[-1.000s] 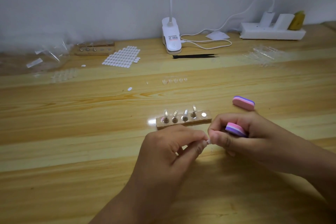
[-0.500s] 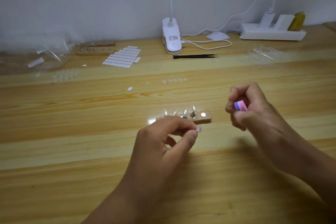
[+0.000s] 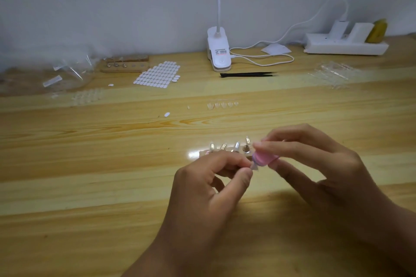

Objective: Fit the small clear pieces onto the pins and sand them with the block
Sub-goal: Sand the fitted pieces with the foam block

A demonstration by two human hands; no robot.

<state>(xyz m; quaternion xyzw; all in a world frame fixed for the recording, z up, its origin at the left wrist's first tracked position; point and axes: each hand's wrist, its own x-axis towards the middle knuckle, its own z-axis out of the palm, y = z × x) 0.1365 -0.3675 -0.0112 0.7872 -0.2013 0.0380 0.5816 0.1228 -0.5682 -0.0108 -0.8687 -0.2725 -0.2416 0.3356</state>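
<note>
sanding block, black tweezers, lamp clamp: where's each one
sanding block [image 3: 263, 158], head view, its pink side face
black tweezers [image 3: 247, 74], head view, middle of the shaft
lamp clamp [image 3: 220, 56], head view, white front face

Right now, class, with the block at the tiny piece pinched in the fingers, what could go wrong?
1. The left hand pinches the small clear piece only at its fingertips; a firm stroke of the sanding block could flick it from that grip.
2. The right hand works close to the pin holder; a wide stroke might knock the fitted pieces off the pins.
</note>
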